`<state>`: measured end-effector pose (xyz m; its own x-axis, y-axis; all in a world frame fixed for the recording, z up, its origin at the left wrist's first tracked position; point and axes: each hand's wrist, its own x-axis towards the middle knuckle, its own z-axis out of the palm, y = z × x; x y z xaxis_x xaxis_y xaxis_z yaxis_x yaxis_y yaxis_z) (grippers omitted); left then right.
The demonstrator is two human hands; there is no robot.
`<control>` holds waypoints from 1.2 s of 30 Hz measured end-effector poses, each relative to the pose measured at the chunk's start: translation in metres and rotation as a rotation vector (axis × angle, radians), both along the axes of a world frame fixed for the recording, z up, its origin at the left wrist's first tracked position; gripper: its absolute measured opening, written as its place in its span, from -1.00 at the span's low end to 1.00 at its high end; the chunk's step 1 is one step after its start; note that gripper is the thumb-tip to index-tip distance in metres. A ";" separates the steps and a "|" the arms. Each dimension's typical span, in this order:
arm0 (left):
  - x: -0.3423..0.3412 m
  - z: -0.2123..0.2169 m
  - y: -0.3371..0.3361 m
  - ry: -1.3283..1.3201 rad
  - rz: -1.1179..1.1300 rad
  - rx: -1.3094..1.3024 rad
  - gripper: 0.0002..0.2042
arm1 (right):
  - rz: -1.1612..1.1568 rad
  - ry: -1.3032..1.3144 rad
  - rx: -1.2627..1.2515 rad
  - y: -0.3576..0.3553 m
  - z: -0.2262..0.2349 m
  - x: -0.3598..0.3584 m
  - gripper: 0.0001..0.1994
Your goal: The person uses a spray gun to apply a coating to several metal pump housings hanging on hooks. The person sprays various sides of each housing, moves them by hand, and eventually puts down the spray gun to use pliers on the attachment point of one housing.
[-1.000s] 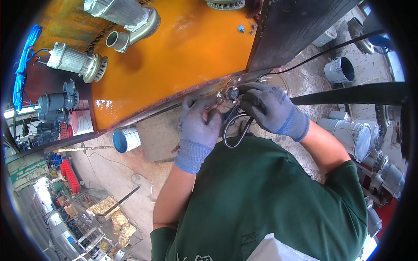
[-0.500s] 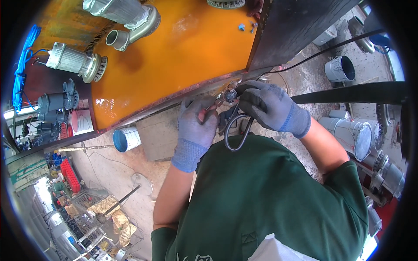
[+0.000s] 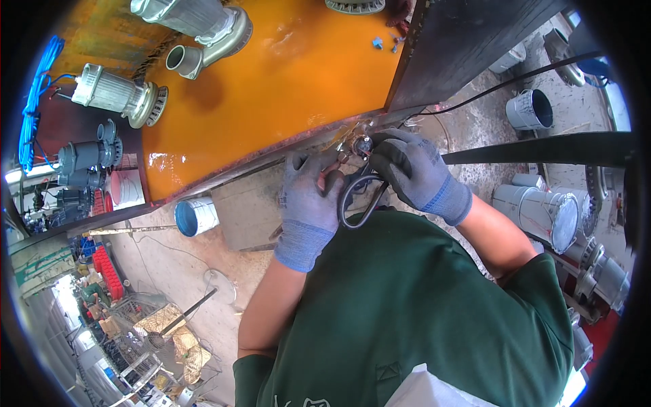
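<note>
1. Here, the left hand [image 3: 308,197], in a grey glove, pinches a small red-handled tool [image 3: 330,178]; fingers closed tight on it.
2. The right hand [image 3: 410,169] wraps around a small round metal part [image 3: 362,145] at the orange table [image 3: 285,88] edge.
3. A black cable loop [image 3: 357,198] hangs between both hands.
4. A blue bucket [image 3: 195,216] sits below.

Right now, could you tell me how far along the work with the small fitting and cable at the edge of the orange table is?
Done: the pump bodies already stand on the orange table. In hand: both gloved hands meet at the table's edge, the left hand and the right hand pinching a small metal fitting, from which a dark cable loop hangs. Left: the fitting is not released yet; how it seats is hidden by the fingers.
</note>
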<state>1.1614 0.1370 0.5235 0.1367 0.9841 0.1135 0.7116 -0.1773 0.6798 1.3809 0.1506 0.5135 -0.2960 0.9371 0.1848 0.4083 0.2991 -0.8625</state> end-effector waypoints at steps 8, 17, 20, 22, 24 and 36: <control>-0.001 -0.004 0.005 -0.070 -0.001 -0.006 -0.77 | -0.008 0.103 -0.121 0.003 -0.001 -0.003 -0.80; 0.001 -0.006 0.018 -0.131 -0.036 0.069 -0.77 | -0.047 0.487 -0.444 0.001 -0.017 -0.009 -0.75; 0.003 -0.008 0.022 -0.221 -0.004 0.025 -0.78 | -0.097 0.675 -0.497 0.004 -0.022 -0.011 -0.72; 0.003 -0.010 0.023 -0.260 0.006 0.013 -0.78 | -0.123 0.758 -0.554 0.007 -0.022 -0.010 -0.67; 0.003 -0.010 0.024 -0.298 0.016 -0.002 -0.78 | -0.078 0.768 -0.552 0.008 -0.019 -0.006 -0.68; 0.004 -0.006 0.023 -0.132 0.006 0.023 -0.73 | 0.076 0.254 -0.257 0.020 0.000 0.011 -0.78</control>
<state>1.1649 0.1603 0.5179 0.1130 0.9818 0.1529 0.6170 -0.1899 0.7637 1.3921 0.1709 0.5135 -0.3414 0.9396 0.0229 0.1565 0.0809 -0.9844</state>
